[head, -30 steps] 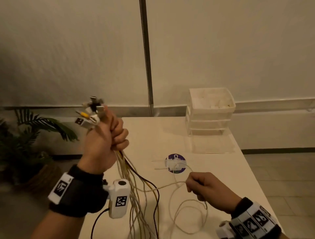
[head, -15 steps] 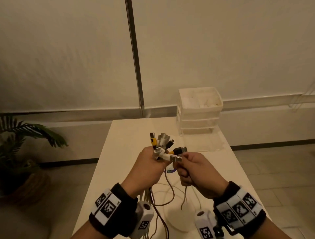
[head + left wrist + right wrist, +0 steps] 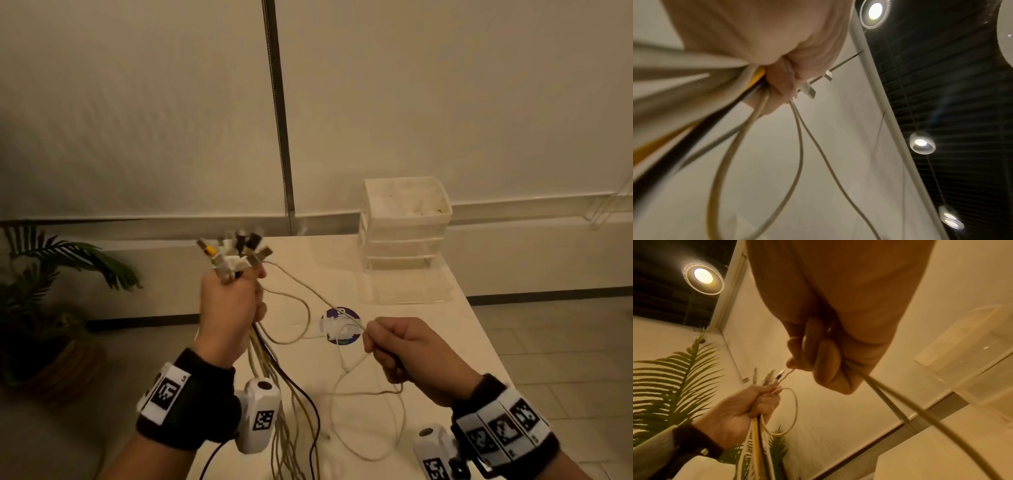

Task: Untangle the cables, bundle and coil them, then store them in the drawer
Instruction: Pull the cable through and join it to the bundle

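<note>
My left hand [image 3: 231, 301] is raised over the table's left edge and grips a bundle of cables [image 3: 274, 373], white, yellow and black. Their plug ends [image 3: 236, 253] fan out above the fist and the strands hang down past my wrist. My right hand [image 3: 397, 349] is lower and to the right, pinching one white cable [image 3: 305, 284] that runs taut from the plug cluster into its fingers. The slack of that cable [image 3: 363, 421] loops on the table below. In the right wrist view the right hand [image 3: 818, 356] closes on the cable [image 3: 900, 402]. The left wrist view shows the left hand [image 3: 777, 84] around the bundle [image 3: 694, 100].
A clear plastic drawer unit [image 3: 404, 226] stands at the table's back right, its top tray holding white items. A purple disc with white ties [image 3: 340, 325] lies mid-table. A potted palm [image 3: 51, 274] stands on the floor to the left. The white table [image 3: 445, 342] extends right.
Half a second ago both hands met at the plug ends. Now my right hand has drawn away down and to the right along one white cable, and my left hand has risen leftward.
</note>
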Tool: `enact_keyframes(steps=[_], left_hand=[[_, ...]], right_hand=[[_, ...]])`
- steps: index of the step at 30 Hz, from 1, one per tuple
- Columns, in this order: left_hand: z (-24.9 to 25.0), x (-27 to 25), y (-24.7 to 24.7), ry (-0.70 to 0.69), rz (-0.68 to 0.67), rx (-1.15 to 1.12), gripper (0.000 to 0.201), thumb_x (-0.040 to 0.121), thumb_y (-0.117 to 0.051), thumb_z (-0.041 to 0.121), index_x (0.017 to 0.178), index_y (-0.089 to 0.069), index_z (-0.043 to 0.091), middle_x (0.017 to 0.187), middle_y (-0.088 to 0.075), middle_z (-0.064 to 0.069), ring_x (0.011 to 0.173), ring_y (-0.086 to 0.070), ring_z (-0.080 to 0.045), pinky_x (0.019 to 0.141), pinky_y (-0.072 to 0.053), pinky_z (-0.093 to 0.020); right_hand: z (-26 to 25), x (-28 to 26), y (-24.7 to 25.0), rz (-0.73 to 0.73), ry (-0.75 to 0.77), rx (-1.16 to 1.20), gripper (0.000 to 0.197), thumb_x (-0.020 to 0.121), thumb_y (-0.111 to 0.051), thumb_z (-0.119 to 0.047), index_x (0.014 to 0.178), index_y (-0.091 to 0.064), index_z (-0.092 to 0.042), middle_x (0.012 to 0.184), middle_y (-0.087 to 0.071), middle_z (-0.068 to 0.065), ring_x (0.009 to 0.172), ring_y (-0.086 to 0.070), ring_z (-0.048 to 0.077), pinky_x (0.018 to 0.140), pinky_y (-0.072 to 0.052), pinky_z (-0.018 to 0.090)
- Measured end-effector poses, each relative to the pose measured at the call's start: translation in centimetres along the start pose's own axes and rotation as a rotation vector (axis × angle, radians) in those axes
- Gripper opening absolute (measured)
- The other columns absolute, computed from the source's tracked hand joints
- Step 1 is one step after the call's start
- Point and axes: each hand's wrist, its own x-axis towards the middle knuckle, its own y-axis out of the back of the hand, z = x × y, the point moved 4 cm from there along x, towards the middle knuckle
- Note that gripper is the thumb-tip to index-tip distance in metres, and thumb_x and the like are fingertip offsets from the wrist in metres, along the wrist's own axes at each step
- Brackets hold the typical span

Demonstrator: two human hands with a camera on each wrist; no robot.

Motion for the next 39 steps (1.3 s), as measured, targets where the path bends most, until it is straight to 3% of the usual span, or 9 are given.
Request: enact_keyframes(steps=[5, 8, 12, 15, 18, 22, 26, 31, 39], left_hand=[[-0.9, 0.5, 2.3, -0.025, 0.087, 0.134, 0.014, 0.096, -0.058, 0.020, 0.085, -0.065, 0.014, 0.051, -0.035, 0.006, 0.044, -0.029, -0.010, 0.041, -0.029, -0.024], [-0.8, -0.6, 1.4, -0.142, 0.082, 0.246, 0.020, 0.092, -0.058, 0.009, 0.081, -0.069, 0.021, 0.057, -0.053, -0.001, 0.048, -0.035, -0.013, 0.049, -0.031, -0.032], [-0.1, -4.1, -3.7, -0.248, -0.307, 0.400, 0.029, 0.089, -0.051, -0.008, 0.088, -0.074, 0.010, 0.057, -0.061, 0.008, 0.043, -0.044, 0.003, 0.045, -0.036, -0.018], [-1.0, -5.6, -6.6, -0.238, -0.492, 0.505, 0.045, 0.083, -0.051, 0.001, 0.064, -0.068, 0.038, 0.049, -0.056, 0.017, 0.041, -0.042, 0.002, 0.045, -0.030, -0.013], [-1.8, -5.1, -6.8, -0.277, -0.435, 0.584, 0.052, 0.080, -0.051, -0.008, 0.052, -0.055, 0.035, 0.046, -0.053, 0.017, 0.043, -0.044, -0.002, 0.046, -0.028, -0.014], [-0.8, -4.2, -6.1, -0.308, -0.344, 0.600, 0.038, 0.081, -0.052, -0.007, 0.072, -0.071, 0.025, 0.059, -0.060, 0.017, 0.047, -0.052, 0.003, 0.047, -0.035, -0.013], [-0.2, -1.0, -2.1, -0.076, -0.075, 0.174, 0.030, 0.091, -0.053, 0.007, 0.070, -0.068, 0.021, 0.060, -0.046, -0.006, 0.042, -0.028, -0.012, 0.046, -0.023, -0.024], [-0.1, -0.4, -0.5, -0.044, -0.073, 0.145, 0.021, 0.097, -0.054, 0.014, 0.094, -0.057, -0.007, 0.056, -0.027, -0.002, 0.045, -0.023, -0.013, 0.042, -0.024, -0.024], [-0.7, -2.4, -3.7, -0.175, -0.171, 0.326, 0.040, 0.092, -0.050, 0.005, 0.065, -0.066, 0.030, 0.048, -0.044, 0.007, 0.047, -0.033, -0.020, 0.050, -0.032, -0.035]], right_hand=[[0.4, -0.7, 1.4, 0.112, -0.023, -0.023, 0.035, 0.099, -0.045, -0.021, 0.070, -0.060, -0.007, 0.052, -0.032, 0.004, 0.046, -0.021, 0.013, 0.045, -0.020, 0.024], [0.1, -0.6, 1.6, 0.197, -0.013, -0.079, 0.036, 0.099, -0.046, -0.021, 0.069, -0.058, -0.007, 0.054, -0.030, 0.006, 0.046, -0.020, 0.014, 0.045, -0.019, 0.024], [-1.2, -0.5, -0.2, 0.132, 0.018, -0.007, 0.035, 0.100, -0.044, -0.020, 0.072, -0.057, -0.004, 0.051, -0.031, 0.001, 0.046, -0.019, 0.013, 0.046, -0.016, 0.027], [-2.4, -0.5, -1.3, 0.064, 0.036, 0.067, 0.033, 0.101, -0.042, -0.018, 0.082, -0.060, 0.002, 0.050, -0.031, 0.001, 0.046, -0.019, 0.014, 0.047, -0.015, 0.028], [-2.9, -0.5, -1.5, 0.025, 0.021, 0.084, 0.037, 0.100, -0.043, -0.021, 0.089, -0.059, 0.010, 0.051, -0.033, 0.003, 0.046, -0.020, 0.015, 0.047, -0.017, 0.027], [-3.2, -0.6, -1.1, 0.001, 0.067, 0.044, 0.034, 0.099, -0.044, -0.022, 0.078, -0.062, -0.003, 0.055, -0.034, 0.008, 0.045, -0.022, 0.014, 0.049, -0.019, 0.029], [-2.3, -1.4, 0.6, 0.024, 0.049, 0.068, 0.031, 0.094, -0.048, -0.025, 0.078, -0.062, -0.002, 0.054, -0.032, 0.007, 0.046, -0.020, 0.014, 0.053, -0.014, 0.032], [-1.1, -1.6, 1.3, 0.034, 0.009, 0.060, 0.031, 0.097, -0.046, -0.020, 0.077, -0.061, -0.002, 0.053, -0.033, 0.005, 0.048, -0.017, 0.016, 0.052, -0.013, 0.034], [-1.7, -0.4, 1.2, 0.095, -0.017, 0.100, 0.032, 0.101, -0.041, -0.016, 0.077, -0.056, -0.001, 0.051, -0.034, 0.003, 0.046, -0.016, 0.014, 0.049, -0.011, 0.031]])
